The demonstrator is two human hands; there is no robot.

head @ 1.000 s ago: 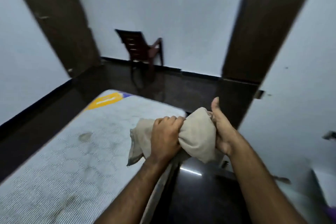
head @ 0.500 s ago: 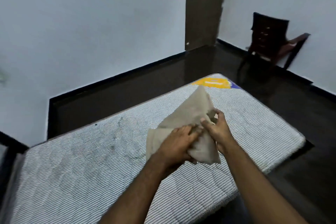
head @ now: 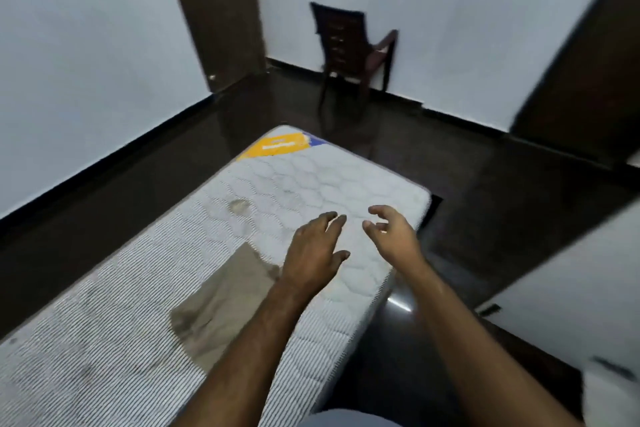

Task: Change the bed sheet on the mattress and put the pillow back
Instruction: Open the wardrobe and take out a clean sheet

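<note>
Beige, folded and flat, the cloth bed sheet (head: pixel 221 308) now lies on the bare quilted white mattress (head: pixel 329 180) at lower centre of the frame, partly hidden under the left forearm; half a second ago both hands were bunching it in the air. Both hands have let go. The left hand (head: pixel 313 253) hangs palm down above the mattress with fingers spread and relaxed, holding nothing. The right hand (head: pixel 391 236) hovers just beside it, over the mattress's right edge, fingers loosely curved and released. No pillow shows in this view. The mattress has grey stains and an orange-yellow label patch (head: pixel 277 146) at its far corner, centre frame. It sits on a dark glossy floor (head: pixel 485 218). A dark brown wooden chair (head: pixel 346 48) stands against the pale wall at upper centre, a dark brown door (head: pixel 218 10) to its left, in the upper part of the frame
</note>
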